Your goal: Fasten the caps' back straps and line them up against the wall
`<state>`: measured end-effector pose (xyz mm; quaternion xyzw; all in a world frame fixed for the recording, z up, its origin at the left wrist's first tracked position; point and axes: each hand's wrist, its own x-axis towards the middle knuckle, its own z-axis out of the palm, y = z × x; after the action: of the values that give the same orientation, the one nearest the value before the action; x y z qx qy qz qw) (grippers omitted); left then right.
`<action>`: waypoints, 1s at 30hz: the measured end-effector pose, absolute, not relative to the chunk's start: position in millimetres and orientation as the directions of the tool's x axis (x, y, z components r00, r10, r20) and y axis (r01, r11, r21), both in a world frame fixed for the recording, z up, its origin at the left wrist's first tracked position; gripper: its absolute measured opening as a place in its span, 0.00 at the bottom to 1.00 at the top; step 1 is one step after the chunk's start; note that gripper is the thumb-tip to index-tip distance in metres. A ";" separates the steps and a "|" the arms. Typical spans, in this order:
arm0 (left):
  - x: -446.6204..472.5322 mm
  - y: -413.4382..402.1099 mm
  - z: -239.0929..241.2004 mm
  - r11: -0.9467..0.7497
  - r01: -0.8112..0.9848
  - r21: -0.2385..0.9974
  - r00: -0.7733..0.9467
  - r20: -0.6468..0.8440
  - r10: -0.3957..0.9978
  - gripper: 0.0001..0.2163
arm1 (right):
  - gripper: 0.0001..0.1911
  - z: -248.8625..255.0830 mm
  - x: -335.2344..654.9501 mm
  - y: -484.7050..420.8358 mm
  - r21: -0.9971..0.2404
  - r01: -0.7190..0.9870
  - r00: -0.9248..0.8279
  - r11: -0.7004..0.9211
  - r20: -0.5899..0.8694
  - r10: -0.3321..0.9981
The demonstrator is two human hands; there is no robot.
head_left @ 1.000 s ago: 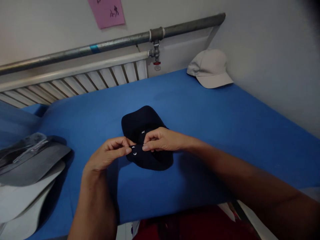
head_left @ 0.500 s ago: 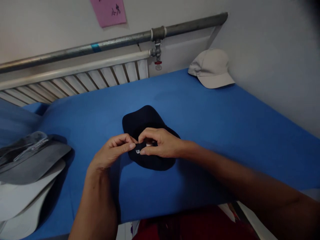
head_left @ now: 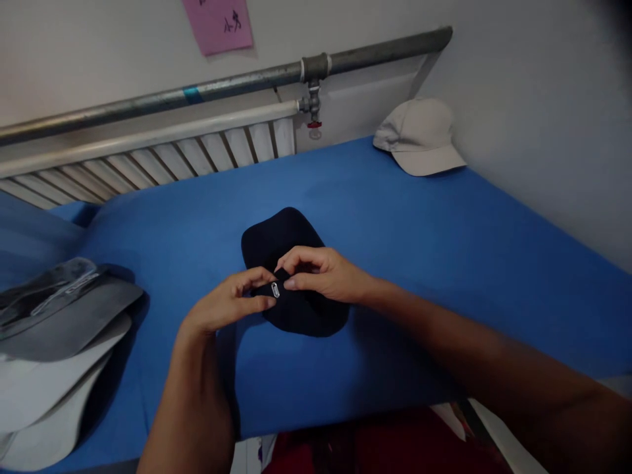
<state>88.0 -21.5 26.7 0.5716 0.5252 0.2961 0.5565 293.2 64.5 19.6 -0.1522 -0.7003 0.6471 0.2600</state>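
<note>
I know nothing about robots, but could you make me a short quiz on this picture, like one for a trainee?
1. True or false: of the left hand and the right hand, only the right touches the very dark fabric cap with a curved brim.

2. Where on the blue-covered table is the beige fabric cap?
A) Near left corner
B) Toward the far right corner
C) Beneath the hands

3. What colour is the small valve handle beside the white ribbed radiator?

Key: 1. False, both hands touch it. 2. B. 3. Red.
</note>
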 end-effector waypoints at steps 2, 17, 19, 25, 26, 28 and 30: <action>90.8 -18.8 24.2 0.144 0.325 0.935 0.267 -0.237 0.934 0.05 | 0.05 19.3 292.5 64.9 -0.992 -0.123 -0.836 0.007 0.107 0.539; 101.6 -12.0 24.8 0.212 -0.213 0.954 0.046 -0.207 0.977 0.11 | 0.05 14.7 295.8 71.3 -0.990 -0.136 -0.781 -0.028 0.090 0.617; 102.5 -10.5 25.5 0.256 -0.331 0.908 0.026 -0.262 0.965 0.08 | 0.03 15.6 295.9 71.0 -0.992 -0.129 -0.781 0.000 0.102 0.616; 104.2 -6.4 24.8 0.388 -0.453 0.802 0.043 -0.416 0.909 0.05 | 0.05 15.3 296.6 70.4 -0.989 -0.106 -0.788 0.107 0.149 0.597; 104.2 -6.7 25.0 0.397 -0.460 0.794 0.050 -0.423 0.905 0.06 | 0.05 15.0 296.9 70.4 -0.987 -0.102 -0.794 0.123 0.156 0.588; 104.0 -7.7 25.4 0.392 -0.472 0.790 0.050 -0.420 0.906 0.07 | 0.05 14.5 297.3 70.4 -0.983 -0.100 -0.802 0.153 0.171 0.573; 103.7 -9.0 25.3 0.379 -0.477 0.793 0.049 -0.407 0.912 0.09 | 0.05 14.2 297.4 70.4 -0.979 -0.107 -0.806 0.172 0.187 0.562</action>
<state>103.7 -9.0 25.3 0.2326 0.4682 0.5065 0.6857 297.4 70.4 14.2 -0.1587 -0.7171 0.6234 0.2682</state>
